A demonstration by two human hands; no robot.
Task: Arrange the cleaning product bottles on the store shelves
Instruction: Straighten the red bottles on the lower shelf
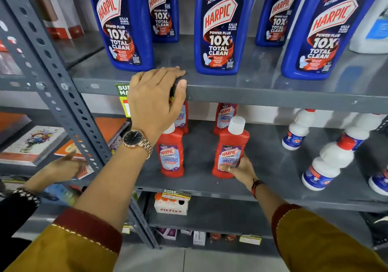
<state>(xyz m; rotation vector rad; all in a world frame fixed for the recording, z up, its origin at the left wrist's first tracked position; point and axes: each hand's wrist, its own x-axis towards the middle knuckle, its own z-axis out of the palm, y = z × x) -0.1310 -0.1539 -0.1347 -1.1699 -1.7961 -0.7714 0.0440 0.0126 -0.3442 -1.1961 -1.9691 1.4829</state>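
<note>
My right hand (241, 170) grips the lower part of a red Harpic bathroom cleaner bottle (231, 143) with a white cap, standing upright on the middle shelf (270, 166). A second red bottle (171, 154) stands to its left, and two more red bottles (223, 116) stand behind. My left hand (155, 101) clasps the front edge of the upper shelf (273, 95), fingers on top, thumb on the lip. Large blue Harpic bottles (222, 26) line the upper shelf in two rows, the nearest one (123, 24) just above my left hand.
White bottles with red caps (329, 162) lean on the right of the middle shelf. A slotted grey upright (63, 95) divides off the left bay, where books lie and another person's hand (65, 164) reaches. A white Fitfizz box (171, 206) sits on the shelf below.
</note>
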